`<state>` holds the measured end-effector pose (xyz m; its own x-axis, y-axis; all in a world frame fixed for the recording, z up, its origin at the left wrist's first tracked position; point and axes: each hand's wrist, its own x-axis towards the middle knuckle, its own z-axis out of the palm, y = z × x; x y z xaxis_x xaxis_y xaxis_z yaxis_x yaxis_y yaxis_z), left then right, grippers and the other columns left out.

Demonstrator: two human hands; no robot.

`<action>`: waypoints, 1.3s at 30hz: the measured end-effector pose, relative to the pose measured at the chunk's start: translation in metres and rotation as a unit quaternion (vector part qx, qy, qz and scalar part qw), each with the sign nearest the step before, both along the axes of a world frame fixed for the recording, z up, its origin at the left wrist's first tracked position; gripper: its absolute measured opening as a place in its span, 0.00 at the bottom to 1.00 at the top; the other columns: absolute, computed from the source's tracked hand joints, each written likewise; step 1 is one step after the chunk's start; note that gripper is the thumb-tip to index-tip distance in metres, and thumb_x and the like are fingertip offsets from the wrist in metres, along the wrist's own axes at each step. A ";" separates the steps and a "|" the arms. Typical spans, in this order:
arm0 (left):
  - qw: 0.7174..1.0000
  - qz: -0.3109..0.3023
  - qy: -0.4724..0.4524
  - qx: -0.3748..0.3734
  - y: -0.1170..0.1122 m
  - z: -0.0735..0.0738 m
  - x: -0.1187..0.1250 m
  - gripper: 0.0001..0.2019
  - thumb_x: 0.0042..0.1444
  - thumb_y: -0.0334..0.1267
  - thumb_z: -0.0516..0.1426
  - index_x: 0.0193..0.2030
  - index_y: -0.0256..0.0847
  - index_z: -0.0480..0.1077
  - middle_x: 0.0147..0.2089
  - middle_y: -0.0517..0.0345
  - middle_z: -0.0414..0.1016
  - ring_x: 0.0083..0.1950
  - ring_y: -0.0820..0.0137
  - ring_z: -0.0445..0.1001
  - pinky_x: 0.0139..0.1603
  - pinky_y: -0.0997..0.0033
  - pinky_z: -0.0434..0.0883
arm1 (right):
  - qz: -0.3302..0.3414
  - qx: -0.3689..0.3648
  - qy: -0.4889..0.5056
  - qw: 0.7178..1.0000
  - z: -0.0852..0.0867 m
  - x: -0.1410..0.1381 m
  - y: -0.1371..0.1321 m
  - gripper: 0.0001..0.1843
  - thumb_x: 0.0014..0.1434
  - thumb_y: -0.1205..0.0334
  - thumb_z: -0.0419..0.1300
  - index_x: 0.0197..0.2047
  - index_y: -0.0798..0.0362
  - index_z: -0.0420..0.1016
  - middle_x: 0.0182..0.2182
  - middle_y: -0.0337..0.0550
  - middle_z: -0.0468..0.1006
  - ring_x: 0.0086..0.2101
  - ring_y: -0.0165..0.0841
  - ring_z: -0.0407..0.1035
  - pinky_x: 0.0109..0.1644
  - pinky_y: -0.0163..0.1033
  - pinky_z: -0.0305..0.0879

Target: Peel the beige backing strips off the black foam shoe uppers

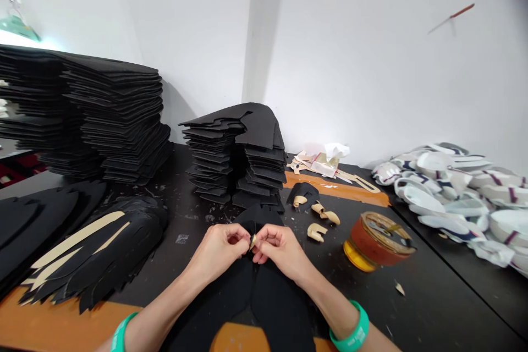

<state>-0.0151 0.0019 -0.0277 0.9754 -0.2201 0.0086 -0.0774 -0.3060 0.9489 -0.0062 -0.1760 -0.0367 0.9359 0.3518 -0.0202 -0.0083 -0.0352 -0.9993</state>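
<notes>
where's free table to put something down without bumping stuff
Barest: the dark table right of the orange tin, nearer than the white shoe parts. A smaller gap lies between the fanned black cutouts and the left hand pinching the black piece. Crowded behind, around the foam stacks and curled backing strips.

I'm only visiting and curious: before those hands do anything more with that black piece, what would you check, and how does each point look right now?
1. Grip: left hand and right hand both pinch the tip of the black piece: ok.
2. Tan sliver shows between the hands: ok. Whether it has lifted free: cannot tell.
3. The rest of the piece lies flat on the table: ok.
4. Round tin stands apart, right of the right hand: ok.
5. Curled tan scraps lie beyond the hands, not under the piece: ok.
</notes>
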 end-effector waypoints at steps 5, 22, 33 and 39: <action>0.998 0.024 0.025 -0.061 0.001 0.009 0.001 0.07 0.48 0.37 0.54 0.29 0.37 0.72 0.26 0.61 0.72 0.30 0.73 0.71 0.30 0.78 0.69 | -0.023 0.014 0.015 1.000 0.009 0.002 -0.007 0.06 0.48 0.62 0.61 0.26 0.56 0.70 0.22 0.39 0.76 0.21 0.30 0.73 0.24 0.31 0.66; 0.992 -0.001 0.053 -0.111 -0.003 0.014 -0.003 0.05 0.48 0.37 0.53 0.28 0.38 0.66 0.26 0.61 0.70 0.29 0.75 0.69 0.29 0.77 0.67 | -0.108 0.086 -0.097 0.986 0.017 0.004 -0.008 0.13 0.52 0.58 0.66 0.26 0.54 0.67 0.30 0.39 0.72 0.31 0.28 0.64 0.36 0.34 0.61; 0.988 -0.040 0.010 -0.149 0.000 0.026 -0.005 0.06 0.50 0.36 0.56 0.35 0.38 0.68 0.31 0.62 0.65 0.33 0.76 0.62 0.33 0.78 0.61 | -0.081 -0.032 -0.219 0.972 0.030 -0.012 -0.003 0.10 0.52 0.70 0.59 0.24 0.52 0.62 0.31 0.40 0.73 0.33 0.32 0.69 0.35 0.36 0.64; 0.996 -0.042 -0.019 -0.071 -0.004 0.013 -0.003 0.09 0.55 0.41 0.56 0.29 0.37 0.67 0.28 0.64 0.63 0.31 0.77 0.60 0.33 0.78 0.59 | -0.077 -0.098 -0.294 0.948 0.032 -0.019 -0.001 0.11 0.53 0.73 0.57 0.23 0.51 0.61 0.30 0.38 0.73 0.33 0.31 0.70 0.37 0.36 0.64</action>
